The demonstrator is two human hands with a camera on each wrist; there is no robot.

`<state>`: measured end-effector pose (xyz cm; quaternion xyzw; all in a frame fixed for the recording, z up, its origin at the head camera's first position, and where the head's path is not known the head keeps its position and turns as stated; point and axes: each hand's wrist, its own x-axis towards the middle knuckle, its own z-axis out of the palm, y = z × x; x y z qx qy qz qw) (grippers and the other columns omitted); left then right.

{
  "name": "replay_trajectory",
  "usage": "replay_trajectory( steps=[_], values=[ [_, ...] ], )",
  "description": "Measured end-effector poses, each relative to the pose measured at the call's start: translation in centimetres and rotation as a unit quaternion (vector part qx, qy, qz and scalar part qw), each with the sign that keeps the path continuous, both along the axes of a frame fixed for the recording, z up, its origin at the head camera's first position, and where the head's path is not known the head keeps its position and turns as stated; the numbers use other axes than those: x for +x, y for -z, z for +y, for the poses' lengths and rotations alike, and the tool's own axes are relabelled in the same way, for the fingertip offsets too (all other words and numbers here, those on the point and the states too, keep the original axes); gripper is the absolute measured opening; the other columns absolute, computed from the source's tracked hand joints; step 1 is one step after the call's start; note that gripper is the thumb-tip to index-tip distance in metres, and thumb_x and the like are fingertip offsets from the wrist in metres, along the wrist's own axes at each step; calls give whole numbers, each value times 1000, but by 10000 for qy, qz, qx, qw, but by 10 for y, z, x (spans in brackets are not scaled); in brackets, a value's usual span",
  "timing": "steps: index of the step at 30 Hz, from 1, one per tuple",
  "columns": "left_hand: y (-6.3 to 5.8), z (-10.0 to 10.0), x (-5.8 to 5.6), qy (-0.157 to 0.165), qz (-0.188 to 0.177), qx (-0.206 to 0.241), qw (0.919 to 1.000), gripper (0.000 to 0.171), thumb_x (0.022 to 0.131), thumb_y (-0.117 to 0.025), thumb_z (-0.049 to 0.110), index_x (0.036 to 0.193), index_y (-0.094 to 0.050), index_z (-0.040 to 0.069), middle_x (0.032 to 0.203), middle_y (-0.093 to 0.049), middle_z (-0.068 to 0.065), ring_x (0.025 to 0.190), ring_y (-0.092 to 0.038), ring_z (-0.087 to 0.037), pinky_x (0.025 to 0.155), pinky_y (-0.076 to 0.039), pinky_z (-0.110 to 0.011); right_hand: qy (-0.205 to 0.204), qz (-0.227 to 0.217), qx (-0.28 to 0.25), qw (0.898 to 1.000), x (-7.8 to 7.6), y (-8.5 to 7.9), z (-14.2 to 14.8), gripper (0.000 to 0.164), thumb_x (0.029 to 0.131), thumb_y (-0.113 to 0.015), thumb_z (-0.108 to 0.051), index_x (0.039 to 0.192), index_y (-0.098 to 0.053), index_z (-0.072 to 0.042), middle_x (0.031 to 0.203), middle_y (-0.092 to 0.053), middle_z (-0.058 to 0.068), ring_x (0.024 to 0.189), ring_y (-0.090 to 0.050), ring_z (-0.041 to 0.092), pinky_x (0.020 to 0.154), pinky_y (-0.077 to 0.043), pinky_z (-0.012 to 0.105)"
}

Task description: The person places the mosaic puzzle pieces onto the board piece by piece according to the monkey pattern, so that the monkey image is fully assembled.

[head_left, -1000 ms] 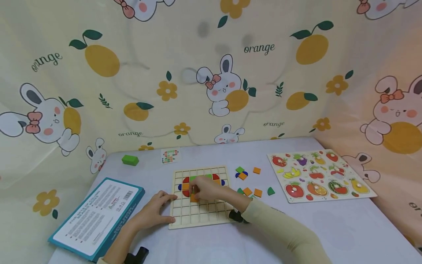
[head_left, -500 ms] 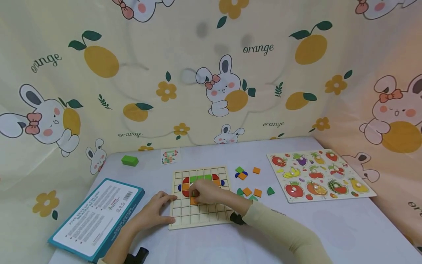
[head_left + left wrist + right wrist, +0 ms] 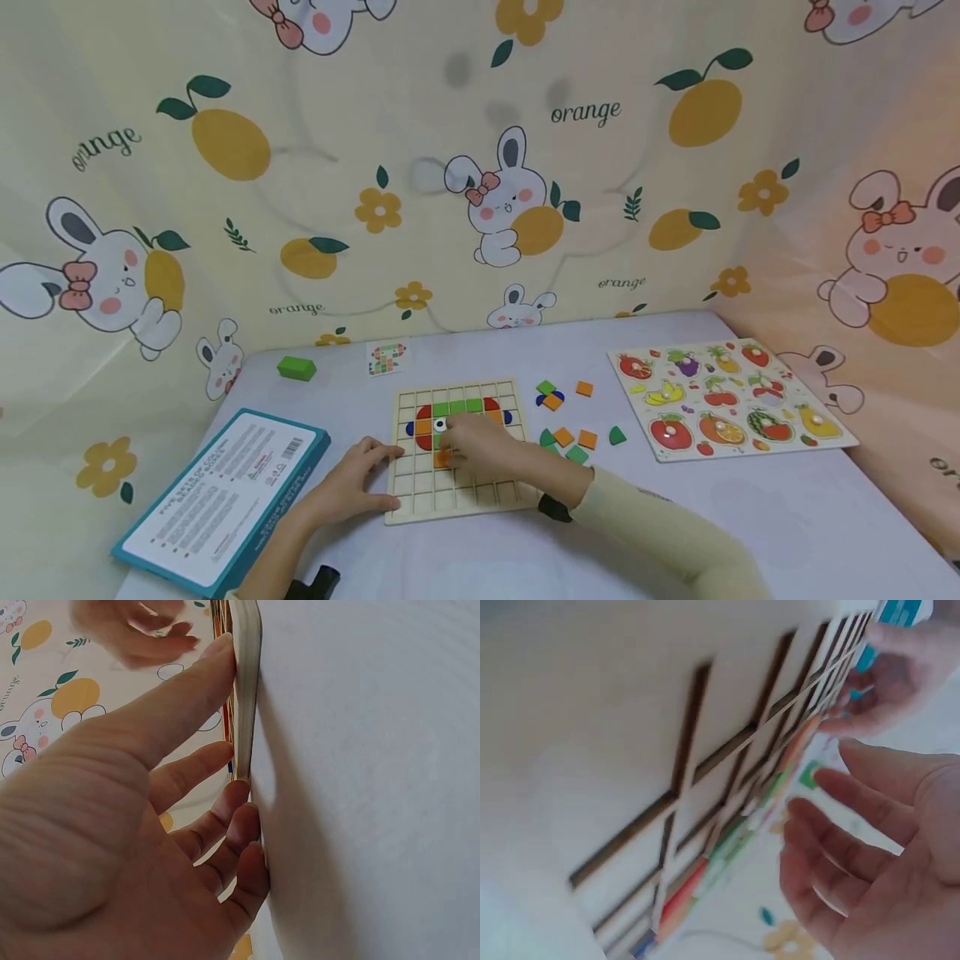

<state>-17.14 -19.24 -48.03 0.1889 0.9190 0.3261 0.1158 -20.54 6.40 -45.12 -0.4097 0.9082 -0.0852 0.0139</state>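
Note:
A wooden grid board [image 3: 417, 502] lies flat on the table, part filled with red, green, orange and blue tiles. Among them are a tile with a round eye [image 3: 440, 425] and, just below it, a green tile [image 3: 437, 442]. My left hand [image 3: 351, 479] rests along the board's left edge; in the left wrist view its thumb and fingertips [image 3: 247, 817] touch the board's side. Over the middle of the board is my right hand [image 3: 480, 443], covering several cells. The right wrist view shows its thumb and index finger apart, with nothing between them.
Loose orange, green and blue tiles [image 3: 564, 437] lie right of the board. A fruit puzzle board [image 3: 652, 433] is farther right. At the left lies a teal box [image 3: 217, 500]. A green block [image 3: 297, 368] and a small pattern card [image 3: 387, 357] sit behind.
My right hand's fingers have drawn back slightly to the right, uncovering the eye tile and the green tile below it. My left hand stays at the board's edge.

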Motion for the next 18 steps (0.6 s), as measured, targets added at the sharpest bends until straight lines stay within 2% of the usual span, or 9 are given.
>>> replay_trajectory(
  steps=[2,4,7,10,13,16,18],
  values=[
    [1,1,0,-4,-9,-31,10000,75,77,-85,42,140,-56,13,117,-49,-1,108,-45,-19,95,-43,-44,-175,412,455,9980,10,-2,6,30,94,-69,-38,116,-73,-18,115,-65,-3,107,-59,14,87,-50,29],
    [0,1,0,-39,22,-64,10000,75,76,-85,42,139,-56,13,117,-49,-1,108,-45,-19,94,-44,-45,-369,558,826,9943,20,-4,12,45,96,-62,-49,129,-67,-20,135,-59,-1,128,-51,22,99,-46,43],
    [-1,-1,-1,-68,78,-87,9999,75,76,-86,42,139,-56,14,117,-49,-2,107,-45,-20,94,-44,-46,-527,170,1051,9929,30,-2,19,62,97,-49,-60,145,-53,-21,155,-41,-1,146,-30,29,110,-30,60],
    [0,-2,0,-53,65,-57,9999,76,76,-86,42,139,-56,14,117,-49,-2,108,-45,-20,95,-44,-47,-493,-171,984,9938,35,2,21,66,99,-41,-62,150,-47,-20,159,-35,-2,149,-22,30,112,-23,63],
    [1,-2,0,-17,24,-22,10000,76,76,-85,43,139,-56,13,117,-49,-2,108,-44,-20,95,-43,-46,-463,-308,779,9954,36,4,24,63,101,-40,-59,150,-46,-19,159,-35,0,149,-22,31,111,-24,63],
    [1,-1,1,8,-7,23,10000,76,76,-85,43,139,-56,13,117,-49,-2,109,-44,-20,95,-43,-46,-437,-324,406,9977,34,-1,34,53,101,-51,-49,144,-54,-18,152,-46,4,143,-35,30,108,-31,60],
    [0,-1,0,23,14,27,10000,75,76,-85,43,139,-56,12,117,-49,-2,109,-44,-20,94,-44,-46,-320,-376,164,9986,32,-10,47,41,97,-64,-36,133,-64,-16,137,-58,4,130,-49,25,101,-39,54]
  ],
)
